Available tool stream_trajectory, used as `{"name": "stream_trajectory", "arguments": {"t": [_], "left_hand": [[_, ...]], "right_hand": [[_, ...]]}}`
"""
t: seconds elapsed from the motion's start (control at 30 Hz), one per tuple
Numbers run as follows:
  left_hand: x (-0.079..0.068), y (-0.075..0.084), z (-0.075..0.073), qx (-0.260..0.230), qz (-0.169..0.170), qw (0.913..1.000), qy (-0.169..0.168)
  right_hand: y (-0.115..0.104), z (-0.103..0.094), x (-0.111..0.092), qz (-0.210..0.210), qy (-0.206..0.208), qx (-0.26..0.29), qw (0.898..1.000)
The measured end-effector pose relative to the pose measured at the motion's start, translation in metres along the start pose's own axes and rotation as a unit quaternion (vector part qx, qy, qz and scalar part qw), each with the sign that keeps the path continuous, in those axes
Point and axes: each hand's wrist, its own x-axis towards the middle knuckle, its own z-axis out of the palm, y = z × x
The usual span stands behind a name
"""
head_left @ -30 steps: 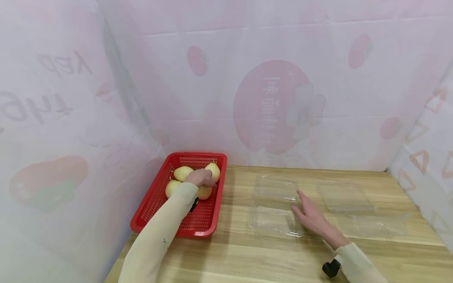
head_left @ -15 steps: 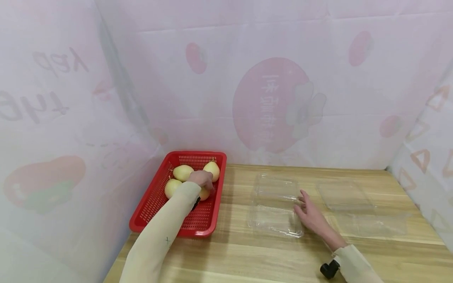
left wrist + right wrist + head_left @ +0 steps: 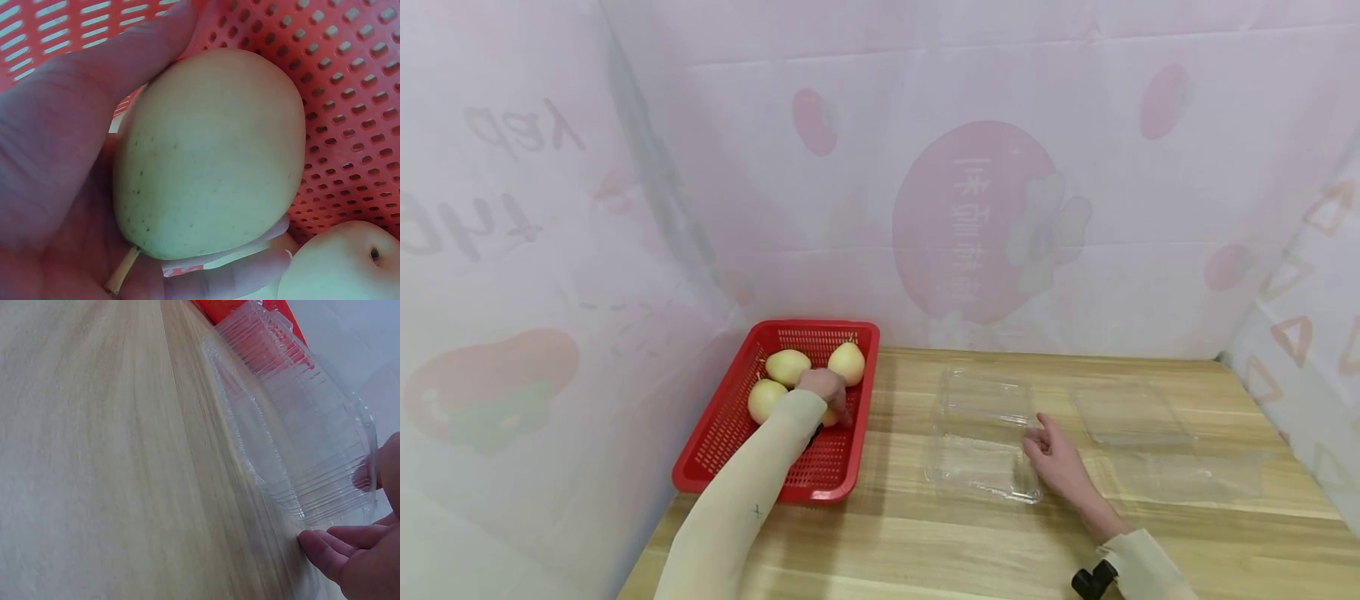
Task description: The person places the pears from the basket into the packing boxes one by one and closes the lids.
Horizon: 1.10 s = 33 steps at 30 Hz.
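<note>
Inside the basket [image 3: 867, 417], the left hand [image 3: 823, 389] has its grip round a pear [image 3: 212, 156] — over the bench [image 3: 910, 550], the right hand [image 3: 1063, 467], grip apart, touches the box [image 3: 981, 462]

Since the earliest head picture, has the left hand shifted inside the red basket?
Yes: in the head view, the left hand has shifted slightly toward the person, away from the far rim of the red basket.
</note>
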Motion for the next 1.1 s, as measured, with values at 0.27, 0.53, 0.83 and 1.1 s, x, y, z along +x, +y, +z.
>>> {"name": "stream_trajectory", "arguments": {"t": [0.27,0.53,0.83,1.1], "left_hand": [[-0.007,0.002,0.001,0.03,0.024,0.9989,0.024],[-0.006,0.0,0.003,0.006,0.018,0.9998,-0.001],[0.001,-0.005,0.004,0.001,0.026,0.9996,-0.006],[0.005,-0.01,0.0,-0.035,0.011,0.9993,0.005]], "right_hand": [[0.0,0.0,0.002,0.012,0.003,0.009,1.0],[0.002,0.001,0.006,0.043,0.003,0.042,0.998],[0.006,0.003,0.01,0.058,0.018,0.098,0.993],[0.005,0.005,0.013,0.074,0.039,0.14,0.987]]}}
